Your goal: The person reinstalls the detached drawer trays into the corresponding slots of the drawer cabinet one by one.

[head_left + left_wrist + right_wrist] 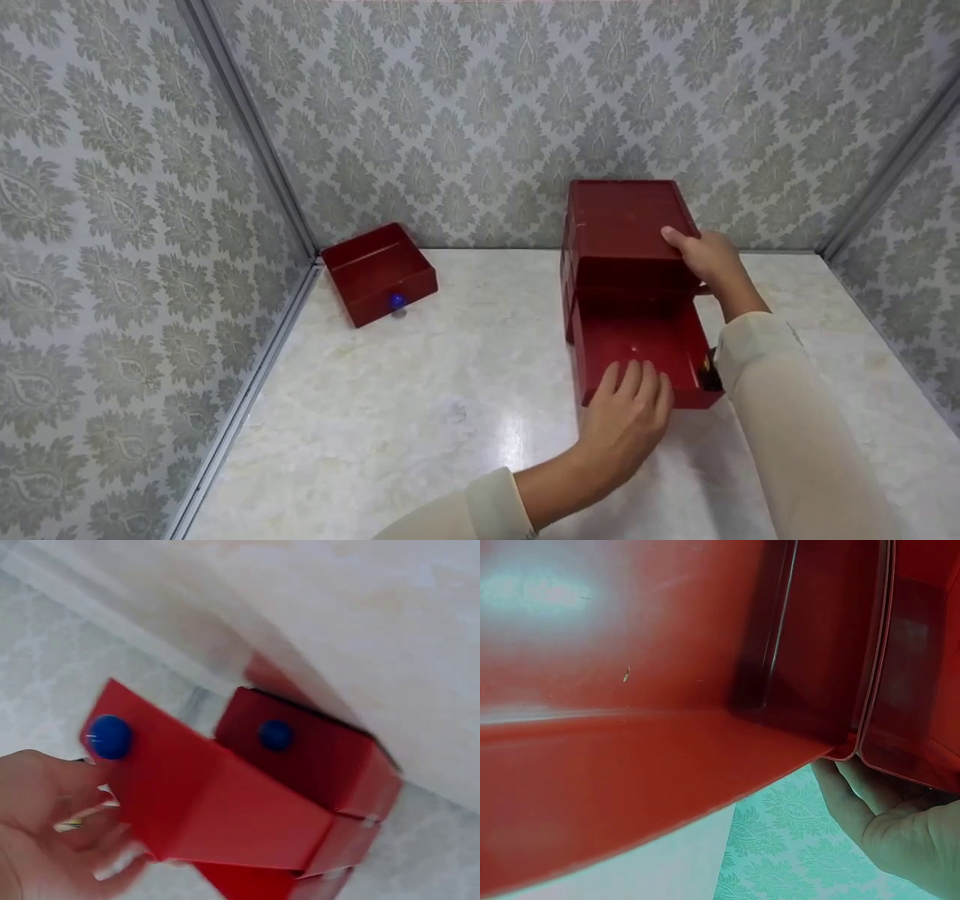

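Observation:
In the head view a red drawer cabinet [626, 217] stands against the back wall, with a dark opening in its upper front. Below it, a red drawer [634, 341] is pulled out toward me. My left hand [628, 420] is at this drawer's front rim, fingers extended over it. The left wrist view shows the drawer's blue knob [110, 736] uncovered beside the thumb. My right hand [712, 262] grips the cabinet's right side, thumb on top; its fingers [847, 802] reach underneath in the right wrist view. A small dark and yellow object [706, 369] sits by the drawer's right front corner, partly hidden.
At the back left, a separate red drawer [382, 274] with a blue knob [397, 301] lies on the pale marbled table [375, 420]. Patterned panels [450, 127] stand at the back and on both sides. Another drawer with a blue knob [275, 735] shows in the left wrist view.

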Demonstrator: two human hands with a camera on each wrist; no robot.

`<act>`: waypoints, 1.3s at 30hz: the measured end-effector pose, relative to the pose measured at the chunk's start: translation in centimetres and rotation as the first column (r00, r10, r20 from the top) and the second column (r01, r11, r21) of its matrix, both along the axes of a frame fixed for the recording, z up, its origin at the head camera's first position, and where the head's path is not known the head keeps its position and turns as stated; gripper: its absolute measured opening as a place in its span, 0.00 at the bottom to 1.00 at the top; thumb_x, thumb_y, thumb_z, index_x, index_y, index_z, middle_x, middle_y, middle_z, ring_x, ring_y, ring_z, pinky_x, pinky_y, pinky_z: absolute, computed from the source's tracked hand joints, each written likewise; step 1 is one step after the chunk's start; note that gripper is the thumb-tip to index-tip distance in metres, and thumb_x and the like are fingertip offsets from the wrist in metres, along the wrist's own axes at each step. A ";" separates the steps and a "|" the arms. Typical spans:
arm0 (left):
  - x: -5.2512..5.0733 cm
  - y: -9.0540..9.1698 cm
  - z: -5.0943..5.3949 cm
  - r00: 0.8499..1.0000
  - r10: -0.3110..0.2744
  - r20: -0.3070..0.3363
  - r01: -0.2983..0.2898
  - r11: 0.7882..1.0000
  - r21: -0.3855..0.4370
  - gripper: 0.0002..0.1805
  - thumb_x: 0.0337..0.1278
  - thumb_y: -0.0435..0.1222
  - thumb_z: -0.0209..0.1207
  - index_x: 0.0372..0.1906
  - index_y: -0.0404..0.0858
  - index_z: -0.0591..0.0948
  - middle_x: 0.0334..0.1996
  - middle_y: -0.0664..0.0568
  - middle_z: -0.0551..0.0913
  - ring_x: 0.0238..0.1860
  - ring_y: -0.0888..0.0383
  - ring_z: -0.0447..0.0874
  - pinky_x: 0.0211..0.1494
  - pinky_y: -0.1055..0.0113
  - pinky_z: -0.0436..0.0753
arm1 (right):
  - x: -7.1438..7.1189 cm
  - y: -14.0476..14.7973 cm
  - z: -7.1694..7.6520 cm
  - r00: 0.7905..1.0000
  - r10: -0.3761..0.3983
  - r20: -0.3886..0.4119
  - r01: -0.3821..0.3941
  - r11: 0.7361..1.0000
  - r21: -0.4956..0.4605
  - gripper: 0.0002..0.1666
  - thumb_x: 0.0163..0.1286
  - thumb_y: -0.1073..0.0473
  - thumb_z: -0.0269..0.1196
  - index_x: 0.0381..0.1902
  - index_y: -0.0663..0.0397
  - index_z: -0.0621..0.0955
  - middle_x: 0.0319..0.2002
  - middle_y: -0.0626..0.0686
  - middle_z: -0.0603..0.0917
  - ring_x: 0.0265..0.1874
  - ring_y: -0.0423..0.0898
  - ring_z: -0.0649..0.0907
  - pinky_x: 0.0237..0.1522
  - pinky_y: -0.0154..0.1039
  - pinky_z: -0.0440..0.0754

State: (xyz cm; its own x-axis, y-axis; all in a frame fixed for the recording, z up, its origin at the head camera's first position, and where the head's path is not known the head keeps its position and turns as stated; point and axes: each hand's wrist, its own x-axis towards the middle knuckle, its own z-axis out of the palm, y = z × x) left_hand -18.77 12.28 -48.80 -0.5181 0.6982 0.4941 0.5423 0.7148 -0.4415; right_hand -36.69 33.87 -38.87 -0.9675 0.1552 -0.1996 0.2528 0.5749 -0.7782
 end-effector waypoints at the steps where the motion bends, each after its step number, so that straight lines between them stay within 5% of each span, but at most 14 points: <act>1: 0.8 -0.2 -0.1 1.000 0.013 0.006 -0.013 1.000 0.009 0.21 0.75 0.43 0.48 0.66 0.47 0.79 0.62 0.50 0.83 0.64 0.52 0.81 0.67 0.55 0.79 | 0.0 -0.1 0.0 1.000 0.001 0.001 -0.001 1.000 -0.003 0.64 0.65 0.17 0.46 0.77 0.66 0.60 0.68 0.72 0.70 0.61 0.65 0.77 0.51 0.57 0.86; 3: 2.5 -0.5 -0.2 0.998 0.044 0.033 -0.045 0.999 0.005 0.22 0.77 0.43 0.48 0.69 0.48 0.77 0.67 0.46 0.79 0.69 0.46 0.77 0.70 0.51 0.76 | 0.0 -0.1 0.1 1.000 0.003 0.002 -0.003 1.000 -0.006 0.64 0.65 0.17 0.47 0.77 0.65 0.59 0.68 0.71 0.70 0.61 0.65 0.77 0.52 0.57 0.85; 6: 5.0 -0.7 -0.1 0.975 0.157 0.156 -0.136 0.981 -0.138 0.26 0.79 0.48 0.43 0.75 0.50 0.71 0.73 0.41 0.71 0.75 0.37 0.66 0.74 0.45 0.70 | 0.0 -0.1 0.3 1.000 0.010 -0.002 -0.010 1.000 -0.012 0.64 0.65 0.17 0.47 0.78 0.64 0.58 0.68 0.71 0.69 0.62 0.65 0.77 0.52 0.58 0.85; 8: 6.1 -0.7 -0.1 0.937 0.259 0.233 -0.195 0.944 -0.265 0.29 0.79 0.52 0.41 0.77 0.50 0.66 0.75 0.40 0.67 0.77 0.34 0.60 0.76 0.42 0.66 | 0.0 -0.1 0.4 1.000 0.013 -0.003 -0.013 1.000 -0.013 0.64 0.65 0.17 0.47 0.78 0.63 0.58 0.68 0.71 0.69 0.62 0.65 0.77 0.51 0.57 0.85; 11: 7.0 -0.5 -0.1 0.860 0.395 0.323 -0.233 0.867 -0.441 0.32 0.78 0.56 0.37 0.80 0.52 0.59 0.78 0.42 0.61 0.80 0.35 0.51 0.78 0.39 0.58 | 0.1 -0.1 0.5 1.000 0.015 -0.005 -0.015 1.000 -0.015 0.64 0.65 0.17 0.47 0.78 0.63 0.58 0.69 0.71 0.69 0.62 0.65 0.76 0.51 0.57 0.85; 15: 7.0 -0.3 -0.7 0.827 0.452 0.333 -0.254 0.830 -0.497 0.33 0.77 0.58 0.36 0.80 0.55 0.58 0.80 0.47 0.57 0.82 0.40 0.48 0.78 0.39 0.56 | 0.2 0.1 0.6 1.000 0.010 -0.010 -0.010 1.000 -0.015 0.65 0.64 0.16 0.46 0.78 0.64 0.58 0.69 0.72 0.69 0.62 0.65 0.77 0.49 0.56 0.86; 18: 6.6 -0.3 -1.1 0.821 0.465 0.331 -0.266 0.825 -0.498 0.33 0.76 0.59 0.39 0.80 0.56 0.59 0.81 0.50 0.56 0.83 0.42 0.45 0.77 0.37 0.57 | 0.2 0.1 0.7 1.000 0.010 -0.012 -0.010 1.000 -0.017 0.66 0.64 0.16 0.46 0.78 0.65 0.59 0.69 0.72 0.69 0.62 0.66 0.77 0.47 0.55 0.87; 23: 5.9 -0.4 -1.4 0.822 0.456 0.341 -0.283 0.847 -0.450 0.30 0.77 0.56 0.41 0.78 0.55 0.64 0.81 0.53 0.56 0.83 0.44 0.47 0.74 0.35 0.62 | 0.2 0.1 0.6 1.000 0.008 -0.006 -0.008 1.000 -0.013 0.65 0.65 0.16 0.46 0.78 0.65 0.58 0.69 0.72 0.69 0.62 0.66 0.77 0.48 0.56 0.86; 30: 4.9 -0.6 -1.4 0.844 0.424 0.329 -0.288 0.875 -0.389 0.28 0.78 0.52 0.41 0.76 0.53 0.68 0.81 0.53 0.57 0.82 0.43 0.52 0.74 0.40 0.67 | 0.1 0.0 0.6 1.000 0.008 0.007 -0.008 1.000 0.000 0.65 0.64 0.16 0.47 0.78 0.64 0.57 0.69 0.72 0.68 0.63 0.66 0.76 0.49 0.55 0.87; 39: 3.5 -0.1 -1.6 0.839 0.438 0.323 -0.297 0.866 -0.402 0.27 0.79 0.51 0.41 0.77 0.58 0.64 0.84 0.54 0.48 0.84 0.50 0.45 0.75 0.43 0.66 | 0.1 0.0 0.0 1.000 0.004 0.003 -0.004 1.000 0.015 0.65 0.65 0.16 0.46 0.77 0.65 0.60 0.67 0.72 0.70 0.60 0.64 0.78 0.46 0.53 0.87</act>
State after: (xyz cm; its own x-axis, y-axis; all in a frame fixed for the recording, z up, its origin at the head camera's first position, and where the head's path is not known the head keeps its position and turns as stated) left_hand -15.31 12.14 -50.36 -0.8676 0.4966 -0.0251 0.4435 0.7501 -0.4905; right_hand -36.57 33.84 -38.82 -0.9675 0.1544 -0.2002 0.2528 0.5878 -0.7685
